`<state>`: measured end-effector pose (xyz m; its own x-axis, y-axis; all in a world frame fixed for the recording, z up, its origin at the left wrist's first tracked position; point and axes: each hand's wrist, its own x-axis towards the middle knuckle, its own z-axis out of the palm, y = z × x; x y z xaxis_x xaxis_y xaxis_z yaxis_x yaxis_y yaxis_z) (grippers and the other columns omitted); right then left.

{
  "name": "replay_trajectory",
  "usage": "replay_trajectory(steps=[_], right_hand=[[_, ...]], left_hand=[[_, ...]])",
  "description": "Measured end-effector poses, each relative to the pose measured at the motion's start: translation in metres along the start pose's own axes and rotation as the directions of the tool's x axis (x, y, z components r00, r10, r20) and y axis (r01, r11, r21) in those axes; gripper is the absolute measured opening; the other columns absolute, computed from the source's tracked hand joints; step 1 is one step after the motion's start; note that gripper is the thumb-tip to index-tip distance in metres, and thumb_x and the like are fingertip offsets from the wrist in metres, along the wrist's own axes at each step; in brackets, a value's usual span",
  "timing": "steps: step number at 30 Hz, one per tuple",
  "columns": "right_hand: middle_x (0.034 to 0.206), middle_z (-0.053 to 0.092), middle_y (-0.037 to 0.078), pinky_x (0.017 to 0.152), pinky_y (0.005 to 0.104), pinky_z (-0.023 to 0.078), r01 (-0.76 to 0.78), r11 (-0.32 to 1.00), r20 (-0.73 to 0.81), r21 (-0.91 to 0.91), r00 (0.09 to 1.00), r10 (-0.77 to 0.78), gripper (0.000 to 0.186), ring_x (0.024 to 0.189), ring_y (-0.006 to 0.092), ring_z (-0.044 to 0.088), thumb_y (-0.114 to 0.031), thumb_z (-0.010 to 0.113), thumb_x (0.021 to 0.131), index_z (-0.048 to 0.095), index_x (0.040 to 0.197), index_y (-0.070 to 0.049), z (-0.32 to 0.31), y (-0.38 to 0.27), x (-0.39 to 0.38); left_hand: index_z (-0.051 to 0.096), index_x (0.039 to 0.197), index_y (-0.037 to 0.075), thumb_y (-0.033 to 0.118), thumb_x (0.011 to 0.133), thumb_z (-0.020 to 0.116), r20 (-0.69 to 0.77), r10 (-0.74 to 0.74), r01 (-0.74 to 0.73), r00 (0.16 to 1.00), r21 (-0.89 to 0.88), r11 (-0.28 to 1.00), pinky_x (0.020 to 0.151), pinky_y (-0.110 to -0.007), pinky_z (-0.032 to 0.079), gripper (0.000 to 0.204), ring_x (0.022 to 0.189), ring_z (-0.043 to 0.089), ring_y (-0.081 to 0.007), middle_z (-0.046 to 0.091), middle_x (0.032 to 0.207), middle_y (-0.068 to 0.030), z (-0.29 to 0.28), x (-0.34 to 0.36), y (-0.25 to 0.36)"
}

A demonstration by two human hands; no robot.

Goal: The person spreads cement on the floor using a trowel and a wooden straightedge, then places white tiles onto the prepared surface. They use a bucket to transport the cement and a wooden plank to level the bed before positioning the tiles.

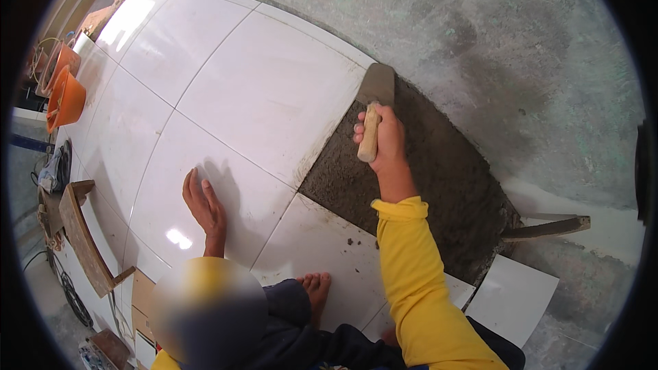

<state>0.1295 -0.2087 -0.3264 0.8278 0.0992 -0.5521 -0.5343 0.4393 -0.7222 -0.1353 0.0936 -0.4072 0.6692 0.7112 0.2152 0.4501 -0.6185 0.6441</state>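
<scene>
My right hand (pixel 388 138) is closed around the wooden handle of a trowel (pixel 376 85). The trowel's flat metal blade lies at the far corner of a dark mortar bed (pixel 439 171), between the laid white tiles and the wall. My left hand (pixel 205 204) is held over a glossy white floor tile (pixel 199 164), fingers stretched out and nothing in it. Its shadow falls on the tile beside it, and I cannot tell whether the palm touches. A few mortar crumbs (pixel 354 241) lie on the tile near the bed's edge.
A bare grey wall (pixel 480 41) runs along the far right. A loose white tile (pixel 514 298) and a wooden strip (pixel 548 228) lie right of the mortar. Orange buckets (pixel 66 99), a small wooden stand (pixel 86 236) and coiled cable (pixel 74 299) are at the left. My bare foot (pixel 316 294) is below.
</scene>
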Motion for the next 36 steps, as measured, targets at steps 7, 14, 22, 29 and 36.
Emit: replay_trajectory(steps=[7,14,22,29,36], right_hand=[[0.091,0.061,0.010,0.051,0.0369,0.054,0.061,0.998,-0.173,-0.014,0.983,-0.063,0.025,0.062,0.0208,0.061,-0.029,0.056,0.101,0.056,0.106,-0.004,-0.002,0.009,-0.011],[0.092,0.060,0.010,0.053,0.0361,0.052,0.051,0.994,-0.068,-0.099,0.996,-0.058,0.024,0.067,0.0209,0.061,-0.026,0.057,0.102,0.056,0.109,-0.003,0.005,-0.008,0.005],[0.091,0.060,0.010,0.049,0.0364,0.053,-0.007,0.994,-0.054,-0.105,0.999,0.001,0.022,0.059,0.0197,0.062,-0.027,0.054,0.104,0.053,0.108,-0.005,0.001,0.025,-0.028],[0.097,0.061,0.011,0.048,0.0383,0.055,-0.121,0.970,-0.062,-0.209,0.992,0.111,0.025,0.059,0.0203,0.063,-0.026,0.052,0.108,0.049,0.117,-0.003,0.008,0.032,-0.070],[0.106,0.060,0.012,0.047,0.0378,0.055,-0.290,0.940,-0.088,-0.182,0.957,0.278,0.034,0.059,0.0207,0.065,-0.028,0.051,0.111,0.039,0.131,-0.003,0.018,0.084,-0.165]], left_hand=[[0.055,0.149,0.000,0.034,0.115,0.045,-0.021,0.010,-0.011,1.000,-0.028,1.000,0.119,-0.046,0.039,0.048,0.142,0.047,-0.0377,0.052,0.152,-0.0206,-0.003,0.000,0.005],[0.055,0.148,0.000,0.032,0.115,0.046,-0.026,0.019,-0.020,0.999,-0.019,1.000,0.119,-0.047,0.039,0.047,0.142,0.048,-0.0380,0.053,0.151,-0.0205,0.002,0.000,0.005],[0.055,0.149,0.000,0.031,0.115,0.046,-0.021,0.020,-0.021,1.000,-0.034,0.999,0.120,-0.047,0.038,0.047,0.142,0.047,-0.0379,0.053,0.152,-0.0203,-0.001,0.000,0.000],[0.055,0.148,0.000,0.034,0.116,0.045,-0.017,0.016,-0.015,1.000,0.007,1.000,0.119,-0.047,0.039,0.048,0.142,0.047,-0.0379,0.052,0.152,-0.0205,0.000,0.000,0.003],[0.055,0.149,0.000,0.035,0.115,0.046,-0.021,0.033,-0.033,0.999,0.002,0.999,0.119,-0.047,0.039,0.049,0.142,0.047,-0.0380,0.052,0.152,-0.0204,0.002,-0.002,-0.002]])
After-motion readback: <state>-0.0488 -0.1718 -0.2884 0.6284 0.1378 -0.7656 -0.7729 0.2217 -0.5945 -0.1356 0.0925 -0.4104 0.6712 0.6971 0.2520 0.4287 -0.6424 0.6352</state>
